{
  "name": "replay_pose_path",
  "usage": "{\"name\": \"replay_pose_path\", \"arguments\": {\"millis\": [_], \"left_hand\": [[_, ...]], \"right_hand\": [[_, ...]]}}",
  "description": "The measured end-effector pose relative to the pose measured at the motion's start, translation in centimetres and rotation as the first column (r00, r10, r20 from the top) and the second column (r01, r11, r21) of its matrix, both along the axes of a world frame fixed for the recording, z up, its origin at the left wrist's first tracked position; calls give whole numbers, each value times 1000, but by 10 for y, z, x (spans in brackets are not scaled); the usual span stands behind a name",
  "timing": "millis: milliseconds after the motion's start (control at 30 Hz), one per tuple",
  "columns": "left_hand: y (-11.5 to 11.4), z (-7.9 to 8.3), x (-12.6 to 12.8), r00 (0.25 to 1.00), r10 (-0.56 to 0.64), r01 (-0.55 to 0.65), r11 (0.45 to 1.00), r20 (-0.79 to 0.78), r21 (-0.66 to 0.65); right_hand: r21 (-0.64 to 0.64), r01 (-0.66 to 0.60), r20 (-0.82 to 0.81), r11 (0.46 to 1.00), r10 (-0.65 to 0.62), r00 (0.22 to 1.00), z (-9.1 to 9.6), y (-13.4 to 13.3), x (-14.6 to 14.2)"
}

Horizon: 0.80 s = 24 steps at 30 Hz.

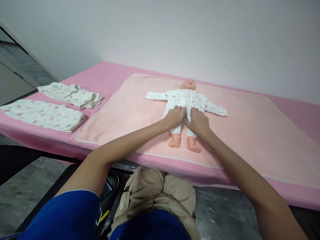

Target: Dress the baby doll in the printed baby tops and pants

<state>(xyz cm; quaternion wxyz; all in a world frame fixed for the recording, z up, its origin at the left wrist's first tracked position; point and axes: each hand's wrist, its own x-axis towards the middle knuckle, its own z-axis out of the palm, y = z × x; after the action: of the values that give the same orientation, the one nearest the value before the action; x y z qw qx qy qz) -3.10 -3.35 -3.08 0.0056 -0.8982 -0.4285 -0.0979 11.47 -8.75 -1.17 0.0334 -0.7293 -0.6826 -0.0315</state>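
Note:
A baby doll (188,84) lies on its back on a peach blanket (125,113), feet toward me. It wears a white printed jacket (173,98) with sleeves spread wide and white trousers (176,129). The jacket's front edges are parted over the belly, and snaps show on its left edge. My left hand (175,116) is closed on the jacket's left front edge. Closed fingers of my right hand (198,120) grip the opposite front edge, a short gap away. Both sets of fingertips are hidden by the knuckles and cloth.
Folded printed baby clothes (71,95) and another folded printed garment (45,115) lie on the left of the pink-covered table (110,71). A white wall (200,40) rises behind. A black chair (67,180) stands below at left.

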Motion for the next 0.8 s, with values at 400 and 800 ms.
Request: {"name": "replay_pose_path", "arguments": {"millis": [400,800], "left_hand": [[-32,12,-157,955,75,-93,994,288,49],[-46,-18,-422,517,851,-840,525,92,-137]], "right_hand": [[588,-351,-99,729,495,863,-43,-180,6],[525,-153,-395,837,399,828,-164,-353,7]]}}
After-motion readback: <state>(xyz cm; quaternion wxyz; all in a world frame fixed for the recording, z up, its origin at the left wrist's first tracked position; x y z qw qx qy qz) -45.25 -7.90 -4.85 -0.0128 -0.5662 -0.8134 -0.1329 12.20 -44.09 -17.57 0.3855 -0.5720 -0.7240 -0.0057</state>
